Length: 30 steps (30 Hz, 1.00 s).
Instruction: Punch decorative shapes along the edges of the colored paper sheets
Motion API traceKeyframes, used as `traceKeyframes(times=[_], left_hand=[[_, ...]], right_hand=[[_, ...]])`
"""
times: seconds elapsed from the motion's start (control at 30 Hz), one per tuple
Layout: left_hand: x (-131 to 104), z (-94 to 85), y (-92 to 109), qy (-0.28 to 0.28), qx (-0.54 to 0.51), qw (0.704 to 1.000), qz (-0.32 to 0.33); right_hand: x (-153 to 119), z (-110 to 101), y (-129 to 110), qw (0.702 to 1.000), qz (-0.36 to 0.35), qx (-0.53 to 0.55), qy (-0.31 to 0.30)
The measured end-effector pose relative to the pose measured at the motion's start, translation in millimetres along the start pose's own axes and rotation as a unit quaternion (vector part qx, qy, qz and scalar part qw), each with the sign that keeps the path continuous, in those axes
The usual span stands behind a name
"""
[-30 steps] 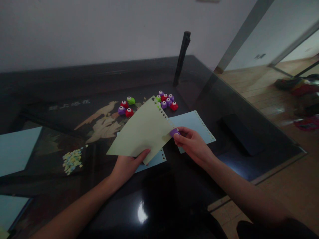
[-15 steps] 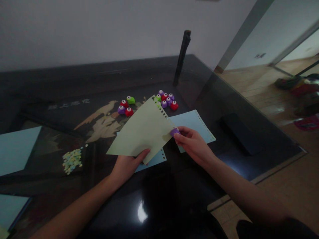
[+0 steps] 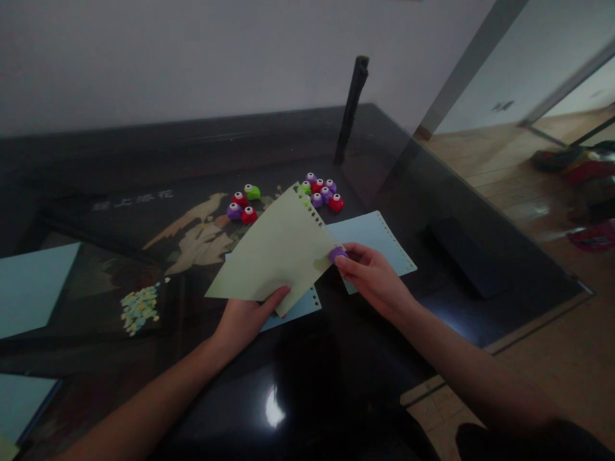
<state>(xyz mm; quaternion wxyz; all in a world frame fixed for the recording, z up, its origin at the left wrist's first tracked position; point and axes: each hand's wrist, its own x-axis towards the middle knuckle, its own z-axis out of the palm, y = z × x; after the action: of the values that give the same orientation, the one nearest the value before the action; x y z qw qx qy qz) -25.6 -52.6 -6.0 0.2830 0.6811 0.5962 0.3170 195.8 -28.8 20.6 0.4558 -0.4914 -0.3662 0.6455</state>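
Observation:
A pale yellow-green sheet of paper (image 3: 276, 253) is pinched at its near edge by my left hand (image 3: 247, 323), thumb on top and fingers beneath. Small punched shapes run along the sheet's right edge. My right hand (image 3: 368, 272) grips a small purple paper punch (image 3: 337, 254) at the near end of that edge. Under the raised sheet lies a blue sheet with punched holes (image 3: 300, 310). Another punched blue sheet (image 3: 369, 237) rests behind my right hand. Past the paper sit several purple, red and green eye-topped punches (image 3: 321, 192).
More such punches (image 3: 243, 203) stand further left. A heap of tiny paper cut-outs (image 3: 139, 308) lies on the dark glossy table (image 3: 216, 397). Blue sheets (image 3: 33, 291) are at the left. A black upright post (image 3: 353, 109) rises at the back, and a dark flat object (image 3: 464, 256) lies right.
Both hands, the sheet and the purple punch stay in practically the same place. Only a very slight shift of the view shows.

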Motion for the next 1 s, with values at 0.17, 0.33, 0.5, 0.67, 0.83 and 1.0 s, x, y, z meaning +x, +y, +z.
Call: traceKeyframes(times=[0.17,0.33,0.5,0.67,0.83,1.0], left_hand=[[0.1,-0.7,0.8,0.000,0.002,1.000,-0.004],[0.8,-0.8,0.8,-0.001,-0.001,1.000,-0.001],[0.1,0.0,-0.1,0.002,-0.002,1.000,-0.002],[-0.7,-0.1,-0.3,0.006,0.004,1.000,-0.009],[-0.1,0.0,0.8,0.001,-0.008,1.000,-0.010],[0.4,0.4,0.5,0.006,-0.006,1.000,-0.004]], right_hand=[[0.1,0.3,-0.2,1.000,-0.003,0.000,-0.002],[0.8,0.0,0.4,1.000,-0.004,-0.011,0.000],[1.1,-0.4,1.2,1.000,-0.006,-0.010,-0.001],[0.8,-0.4,1.2,1.000,-0.003,0.003,-0.007],[0.1,-0.2,0.5,1.000,-0.007,0.000,-0.007],[-0.2,0.2,-0.1,1.000,-0.006,0.007,-0.010]])
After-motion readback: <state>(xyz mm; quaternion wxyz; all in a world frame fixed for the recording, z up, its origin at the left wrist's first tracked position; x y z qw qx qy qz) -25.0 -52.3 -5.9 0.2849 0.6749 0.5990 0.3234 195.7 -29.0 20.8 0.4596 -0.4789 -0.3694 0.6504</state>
